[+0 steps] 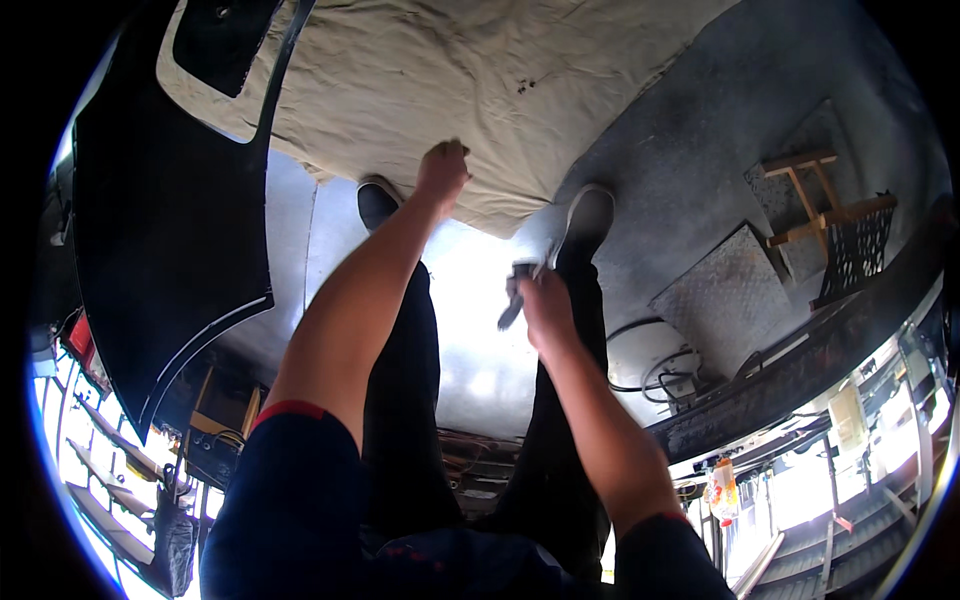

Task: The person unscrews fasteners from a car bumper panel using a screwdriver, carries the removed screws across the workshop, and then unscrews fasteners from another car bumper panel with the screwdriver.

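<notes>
My left hand [443, 175] is closed in a fist above the near edge of a wrinkled tan cloth [430, 80]. A small dark bit shows at its fingertips, too little to name. Lower and to the right, my right hand [548, 305] is closed around a dark grey hand tool [511, 310] with a short angled end. Blur hides the tool's exact kind. Both hands hang in the air over the space between my legs, apart from each other.
A large black vehicle body panel [170, 210] with a window opening stands at the left. On the right are a wooden-framed stool [822, 215], a square metal plate [725, 295], black cables [660, 375] and a long dark curved beam [800, 375]. My shoes flank the cloth's near end.
</notes>
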Demonstrator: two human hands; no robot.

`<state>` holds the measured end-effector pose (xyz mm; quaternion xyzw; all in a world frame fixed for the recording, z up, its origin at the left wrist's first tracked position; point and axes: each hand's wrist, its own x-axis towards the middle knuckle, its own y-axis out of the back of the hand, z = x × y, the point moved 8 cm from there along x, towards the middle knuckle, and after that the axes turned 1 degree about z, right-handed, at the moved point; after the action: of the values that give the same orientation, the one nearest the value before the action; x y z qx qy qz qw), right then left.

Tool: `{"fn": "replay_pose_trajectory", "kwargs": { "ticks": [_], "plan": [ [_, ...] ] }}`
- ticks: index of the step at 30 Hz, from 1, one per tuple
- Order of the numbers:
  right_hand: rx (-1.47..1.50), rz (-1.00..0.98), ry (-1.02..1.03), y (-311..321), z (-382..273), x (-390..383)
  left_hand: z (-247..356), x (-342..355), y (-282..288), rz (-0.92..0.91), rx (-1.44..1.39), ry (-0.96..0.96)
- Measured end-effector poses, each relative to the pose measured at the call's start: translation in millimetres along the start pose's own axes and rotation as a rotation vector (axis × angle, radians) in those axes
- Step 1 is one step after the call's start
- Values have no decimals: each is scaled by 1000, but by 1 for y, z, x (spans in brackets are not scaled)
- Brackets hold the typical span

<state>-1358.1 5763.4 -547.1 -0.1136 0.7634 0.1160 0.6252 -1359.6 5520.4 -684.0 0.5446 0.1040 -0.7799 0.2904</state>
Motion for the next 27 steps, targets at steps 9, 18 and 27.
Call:
{"fn": "replay_pose_trajectory", "kwargs": {
  "ticks": [9,18,27],
  "plan": [
    [-485,115,301,-9,-81,144,-73,-154,72,-93,190,133],
    [-1046,-172,321,-43,-98,20,-290,-392,264,472,-26,249],
    [-1643,75,415,-18,-173,-209,-455,-658,219,59,-54,673]
  ]
}}
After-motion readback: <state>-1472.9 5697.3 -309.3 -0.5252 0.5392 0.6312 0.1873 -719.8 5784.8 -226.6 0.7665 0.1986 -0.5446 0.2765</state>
